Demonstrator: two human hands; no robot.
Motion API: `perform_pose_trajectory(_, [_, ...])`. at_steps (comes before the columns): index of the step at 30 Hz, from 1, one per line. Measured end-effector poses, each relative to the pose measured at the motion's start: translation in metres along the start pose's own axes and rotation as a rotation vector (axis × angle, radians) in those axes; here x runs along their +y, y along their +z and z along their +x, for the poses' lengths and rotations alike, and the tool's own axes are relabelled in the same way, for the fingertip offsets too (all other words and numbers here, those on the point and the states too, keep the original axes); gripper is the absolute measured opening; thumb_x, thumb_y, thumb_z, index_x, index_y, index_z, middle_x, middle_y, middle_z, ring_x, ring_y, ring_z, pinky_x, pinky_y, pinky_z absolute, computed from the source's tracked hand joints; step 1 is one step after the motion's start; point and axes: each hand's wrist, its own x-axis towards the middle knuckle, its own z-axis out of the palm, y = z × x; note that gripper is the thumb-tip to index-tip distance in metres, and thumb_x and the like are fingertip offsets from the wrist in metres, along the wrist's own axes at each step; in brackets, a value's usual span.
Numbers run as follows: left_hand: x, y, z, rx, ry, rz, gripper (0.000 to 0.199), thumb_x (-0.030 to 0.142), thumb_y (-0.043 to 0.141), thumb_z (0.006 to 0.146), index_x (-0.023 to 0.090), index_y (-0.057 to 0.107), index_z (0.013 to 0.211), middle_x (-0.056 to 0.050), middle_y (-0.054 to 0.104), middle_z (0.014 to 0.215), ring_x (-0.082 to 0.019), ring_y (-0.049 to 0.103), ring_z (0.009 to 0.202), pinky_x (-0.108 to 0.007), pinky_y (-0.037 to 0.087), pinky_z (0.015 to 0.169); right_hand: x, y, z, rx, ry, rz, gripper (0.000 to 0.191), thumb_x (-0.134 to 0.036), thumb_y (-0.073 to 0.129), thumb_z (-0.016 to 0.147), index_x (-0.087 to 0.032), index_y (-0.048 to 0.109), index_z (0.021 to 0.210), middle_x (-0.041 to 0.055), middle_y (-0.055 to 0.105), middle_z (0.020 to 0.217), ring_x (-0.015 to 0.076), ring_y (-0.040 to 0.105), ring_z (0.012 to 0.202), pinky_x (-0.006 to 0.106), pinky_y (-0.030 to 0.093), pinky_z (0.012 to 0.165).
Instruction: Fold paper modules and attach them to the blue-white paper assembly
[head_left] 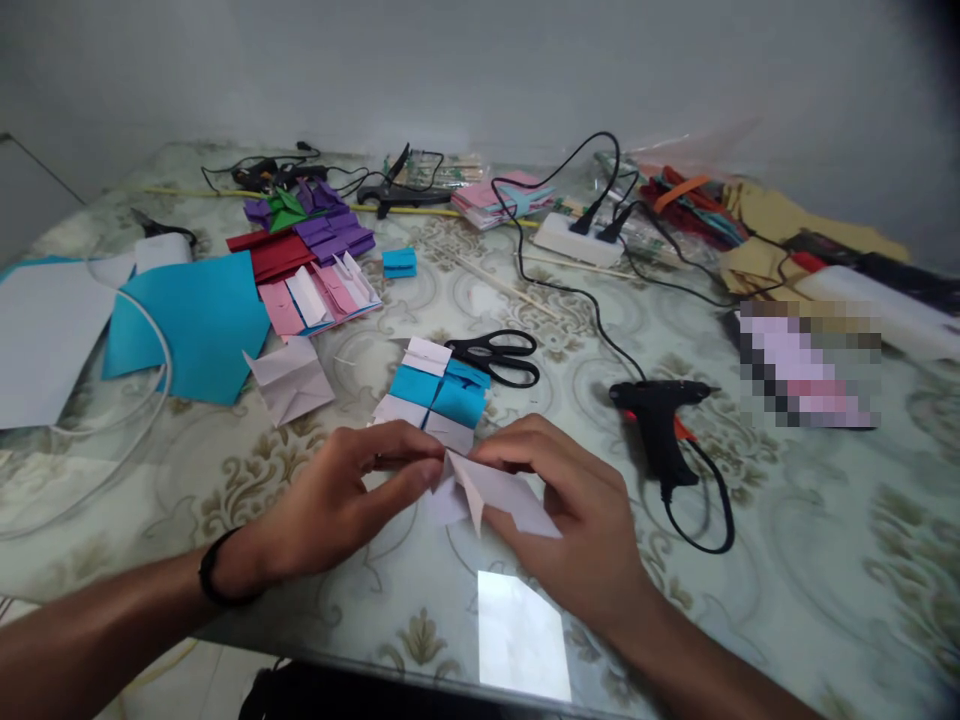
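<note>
Nearest, on the patterned pale-green tabletop (787, 610): one left hand (352, 500), black band at the wrist; one right hand (577, 500). Held between them, just above the near part of the tabletop: one creased piece of pale white paper (517, 492), partly folded, one flap hanging down.

Fingers, left: closed on the paper's left end, thumb towards the viewer; contact behind is hidden. Fingers, right: grasping the larger panel, thumb beneath, the others along the far edge.

Handling note: the crease is best pressed between thumb and forefinger, edges being aligned first; the panel should be gripped lightly, lest it be buckled.

Just beyond: one flat block of blue and white folded-paper squares (460, 400). To the right: one black glue gun (660, 430) with cable, lying on its side. Behind the block, partly covered: one pair of black-handled scissors (491, 357). To the left: one creased white paper piece (292, 385); one bright-blue paper sheet (187, 325).

Farthest: purple folded-paper strips (337, 238); one white power strip (559, 240), two black plugs inserted.
</note>
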Motion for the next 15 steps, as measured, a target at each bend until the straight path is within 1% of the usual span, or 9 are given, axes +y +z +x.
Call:
perform_pose_trajectory(3, [-0.0013,0.0025,-0.0005,0.012,0.040,0.041,0.013,0.028,0.069,0.099,0.025,0.081,0.104,0.000,0.083,0.101,-0.017,0.075,0.089,-0.027,0.060,0.082,0.0000,-0.0019,-0.0005,-0.008,-0.065,0.010,0.021,-0.008,0.069,0.088,-0.024,0.070,0.102,0.0030,0.070,0.092,0.0182,0.068,0.083,0.031,0.055,0.069])
perform_pose_trajectory(6, [0.0002,0.0050,-0.0029,0.029,0.079,0.084,0.013,0.023,0.071,0.097,0.025,0.082,0.104,0.002,0.085,0.098,-0.016,0.076,0.085,-0.024,0.060,0.080,-0.0014,-0.0016,-0.0003,-0.020,-0.075,0.031,0.016,-0.013,0.076,0.089,-0.023,0.072,0.101,0.0042,0.069,0.094,0.0180,0.067,0.084,0.030,0.055,0.070])
perform_pose_trajectory(8, [0.0017,0.0060,-0.0048,0.041,0.121,0.138,0.014,0.020,0.070,0.097,0.024,0.082,0.102,0.003,0.085,0.093,-0.014,0.077,0.080,-0.022,0.060,0.077,-0.0022,0.0000,-0.0002,-0.026,-0.043,0.082,0.012,-0.019,0.080,0.090,-0.024,0.074,0.099,0.0044,0.068,0.095,0.0183,0.067,0.085,0.030,0.055,0.070])
perform_pose_trajectory(11, [0.0025,0.0067,-0.0072,0.085,0.195,0.202,0.014,0.017,0.070,0.096,0.025,0.081,0.100,0.003,0.084,0.089,-0.014,0.077,0.076,-0.020,0.059,0.071,-0.0022,0.0032,-0.0007,-0.045,0.042,0.196,0.010,-0.027,0.082,0.091,-0.025,0.075,0.099,0.0045,0.070,0.094,0.0199,0.069,0.086,0.031,0.056,0.071])
perform_pose_trajectory(13, [0.0021,0.0069,-0.0081,0.108,0.215,0.205,0.016,0.017,0.070,0.095,0.026,0.081,0.100,0.004,0.084,0.090,-0.014,0.078,0.076,-0.021,0.059,0.069,-0.0016,0.0049,-0.0014,-0.048,0.087,0.245,0.010,-0.029,0.083,0.090,-0.025,0.076,0.097,0.0048,0.071,0.093,0.0205,0.069,0.085,0.032,0.057,0.070])
perform_pose_trajectory(15, [0.0018,0.0066,-0.0086,0.093,0.217,0.192,0.019,0.014,0.069,0.094,0.028,0.081,0.102,0.004,0.084,0.091,-0.014,0.078,0.076,-0.021,0.059,0.070,-0.0017,0.0058,-0.0020,-0.043,0.101,0.266,0.010,-0.028,0.083,0.090,-0.025,0.076,0.096,0.0048,0.071,0.091,0.0205,0.068,0.083,0.032,0.056,0.069])
